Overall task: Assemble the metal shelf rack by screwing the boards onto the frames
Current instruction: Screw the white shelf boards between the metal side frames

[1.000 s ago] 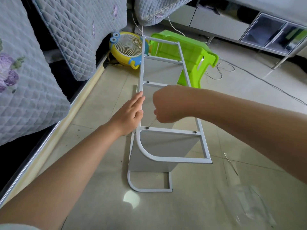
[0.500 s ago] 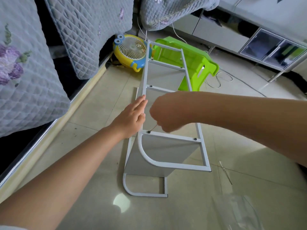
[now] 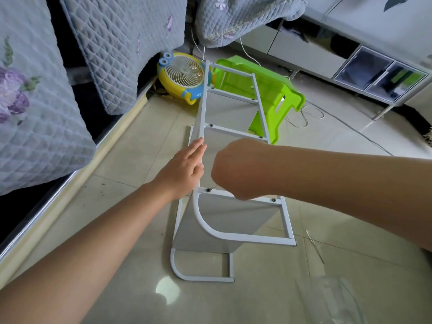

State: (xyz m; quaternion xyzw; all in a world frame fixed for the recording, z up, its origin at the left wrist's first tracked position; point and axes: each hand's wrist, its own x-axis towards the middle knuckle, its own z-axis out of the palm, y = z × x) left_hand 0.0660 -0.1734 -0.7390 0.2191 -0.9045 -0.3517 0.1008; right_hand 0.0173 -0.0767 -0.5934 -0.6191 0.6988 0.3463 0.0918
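Nearest, a clear plastic bag (image 3: 336,298) lies on the floor (image 3: 140,148) at lower right, and just beyond it a thin spare tool (image 3: 315,247). Then the rack: it lies on its side on the floor, lower white frame (image 3: 201,278) down on the tiles, upper frame (image 3: 233,235) facing up, grey boards (image 3: 219,220) standing on edge between the two.

Now the action. The left hand (image 3: 184,169) lies flat, fingers straight, pressing the upper frame's long rail to steady it. The right hand (image 3: 236,169) is fisted around a slim key (image 3: 214,187), its tip angled down into the screw (image 3: 207,190) at the left end of the near crossbar. So that screw is being tightened; the one at the right end (image 3: 273,200) looks seated already.

Next call, I'd judge: finish the turns until the head sits flush, keep the left palm bracing so the frame doesn't twist, then check the crossbars further up.

Against half a second ago, the rack sits a touch more upright in view and the right fist has rolled slightly over the key; the left palm stays planted.

Further back: a green stool (image 3: 268,90), a yellow fan (image 3: 182,76), quilted covers (image 3: 121,43).
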